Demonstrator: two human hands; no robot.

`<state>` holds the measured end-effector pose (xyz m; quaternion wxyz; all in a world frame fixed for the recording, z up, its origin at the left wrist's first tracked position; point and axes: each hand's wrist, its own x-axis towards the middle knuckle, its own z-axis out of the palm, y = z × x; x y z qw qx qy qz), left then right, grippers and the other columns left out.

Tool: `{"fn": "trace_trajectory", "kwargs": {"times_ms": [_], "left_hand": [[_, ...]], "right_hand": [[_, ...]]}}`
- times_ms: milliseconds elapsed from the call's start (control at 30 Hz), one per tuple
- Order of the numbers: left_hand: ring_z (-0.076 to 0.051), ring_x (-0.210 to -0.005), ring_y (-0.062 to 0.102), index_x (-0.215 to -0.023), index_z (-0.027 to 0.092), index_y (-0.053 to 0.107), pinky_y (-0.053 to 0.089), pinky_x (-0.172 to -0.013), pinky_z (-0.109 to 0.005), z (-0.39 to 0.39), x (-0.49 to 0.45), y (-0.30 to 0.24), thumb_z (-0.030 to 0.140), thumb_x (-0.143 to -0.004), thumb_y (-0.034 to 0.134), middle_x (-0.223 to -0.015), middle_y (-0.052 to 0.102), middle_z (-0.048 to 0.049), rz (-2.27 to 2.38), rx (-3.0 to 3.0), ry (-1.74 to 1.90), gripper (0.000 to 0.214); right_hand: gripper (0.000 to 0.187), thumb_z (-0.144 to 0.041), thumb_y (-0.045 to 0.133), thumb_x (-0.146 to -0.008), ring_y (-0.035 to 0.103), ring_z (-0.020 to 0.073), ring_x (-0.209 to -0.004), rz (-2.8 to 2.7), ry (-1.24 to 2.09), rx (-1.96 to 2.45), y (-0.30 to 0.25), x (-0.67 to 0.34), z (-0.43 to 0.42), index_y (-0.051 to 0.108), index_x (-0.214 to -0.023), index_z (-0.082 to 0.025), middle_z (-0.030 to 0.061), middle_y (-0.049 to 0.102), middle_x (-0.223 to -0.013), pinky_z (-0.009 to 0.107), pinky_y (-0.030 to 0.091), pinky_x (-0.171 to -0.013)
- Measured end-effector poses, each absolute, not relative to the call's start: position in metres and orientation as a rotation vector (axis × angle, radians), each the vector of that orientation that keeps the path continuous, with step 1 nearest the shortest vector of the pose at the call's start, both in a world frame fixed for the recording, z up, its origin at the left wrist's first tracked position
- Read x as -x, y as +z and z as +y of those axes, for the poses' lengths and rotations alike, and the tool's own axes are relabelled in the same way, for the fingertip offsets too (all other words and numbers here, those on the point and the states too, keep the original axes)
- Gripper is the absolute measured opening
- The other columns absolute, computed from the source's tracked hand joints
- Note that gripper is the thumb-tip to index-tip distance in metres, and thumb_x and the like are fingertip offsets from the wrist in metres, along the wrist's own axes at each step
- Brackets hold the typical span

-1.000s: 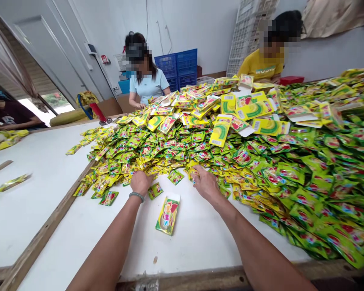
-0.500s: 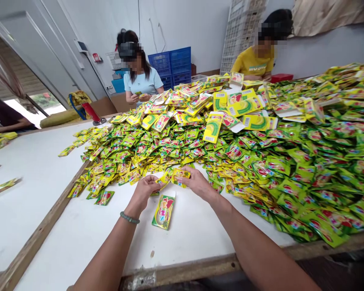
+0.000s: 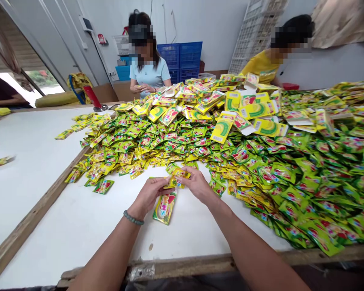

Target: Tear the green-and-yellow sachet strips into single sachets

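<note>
From the head camera, the person's 2 forearms reach out over a white-topped bench [image 3: 79, 226] with a wooden strip [image 3: 39, 206] along its edge. The left hand [image 3: 148, 194], with a beaded bracelet [image 3: 133, 217] at the wrist, and the right hand [image 3: 197, 185] come together palms-down, with the fingers extended toward each other. Between the fingertips sits a small cluster of yellow-green sachets [image 3: 177, 176], touched by the right hand's fingers [image 3: 185, 181]. Whether either hand is pinching them cannot be told at this size.

Just below the hands, a larger printed packet [image 3: 164, 207] lies tilted on the bare bench. A pair of loose red-and-green sachets [image 3: 103, 186] lies further left. Beyond the hands rises a wide heap of sachets [image 3: 182, 137], spreading to the right edge of the frame, with flat yellow cartons [image 3: 223, 127] lying on top.

Across the heap, 1 co-worker in a pale blue shirt [image 3: 148, 74] holds both hands together at the chest, and another in a yellow shirt [image 3: 262, 66] leans in at the far side. Blue plastic crates [image 3: 178, 56] are stacked behind them.
</note>
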<state>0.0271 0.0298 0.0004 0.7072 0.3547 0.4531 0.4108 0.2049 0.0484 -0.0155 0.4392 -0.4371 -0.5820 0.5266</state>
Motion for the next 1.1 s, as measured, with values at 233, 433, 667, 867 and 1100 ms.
{"fn": "trace_trajectory", "kwargs": {"times_ms": [233, 433, 667, 867, 1100], "left_hand": [[-0.012, -0.065, 0.061, -0.079, 0.012, 0.073, 0.047, -0.066, -0.022, 0.030, -0.031, -0.002, 0.024, -0.057, 0.079, -0.074, 0.071, -0.0056, 0.995, -0.793, 1.029, 0.026], [-0.010, -0.061, 0.058, -0.081, 0.012, 0.073, 0.043, -0.059, -0.020, 0.031, -0.032, -0.007, 0.024, -0.057, 0.077, -0.073, 0.071, -0.0047, 1.099, -0.785, 1.119, 0.028], [-0.010, -0.058, 0.055, -0.083, 0.012, 0.072, 0.043, -0.056, -0.021, 0.036, -0.034, -0.011, 0.029, -0.057, 0.077, -0.068, 0.068, -0.0022, 1.243, -0.874, 1.252, 0.032], [-0.011, -0.057, 0.056, -0.081, 0.013, 0.065, 0.044, -0.054, -0.023, 0.044, -0.024, -0.017, 0.033, -0.052, 0.079, -0.067, 0.065, -0.0001, 1.299, -0.782, 1.259, 0.038], [-0.009, -0.059, 0.055, -0.083, 0.014, 0.062, 0.041, -0.057, -0.020, 0.041, -0.025, -0.011, 0.024, -0.046, 0.082, -0.065, 0.062, 0.0024, 1.138, -0.778, 1.188, 0.043]], "right_hand": [[0.031, -0.034, 0.066, -0.068, 0.057, 0.0145, -0.067, -1.380, 1.355, 1.127, -0.014, -0.199, 0.046, 0.060, -0.094, -0.019, -0.0009, 0.063, -0.077, 0.025, 0.045, -0.061], [0.030, -0.040, 0.069, -0.065, 0.055, 0.0138, -0.062, -1.351, 1.218, 1.267, -0.011, -0.203, 0.046, 0.061, -0.084, -0.018, 0.0005, 0.063, -0.075, 0.023, 0.043, -0.050], [0.030, -0.044, 0.066, -0.067, 0.059, 0.0165, -0.069, -1.241, 1.054, 1.364, -0.003, -0.213, 0.051, 0.060, -0.081, -0.018, 0.0028, 0.065, -0.080, 0.025, 0.047, -0.055], [0.016, -0.034, 0.068, -0.068, 0.052, 0.0126, -0.057, -1.883, 0.838, 1.689, -0.007, -0.242, 0.051, 0.062, -0.063, -0.020, -0.0017, 0.061, -0.060, 0.022, 0.034, -0.052], [0.021, -0.034, 0.049, -0.085, 0.058, 0.0150, -0.069, -1.708, 0.461, 1.649, -0.026, -0.215, 0.072, 0.066, -0.083, -0.021, 0.0013, 0.068, -0.076, 0.025, 0.038, -0.064]]}}
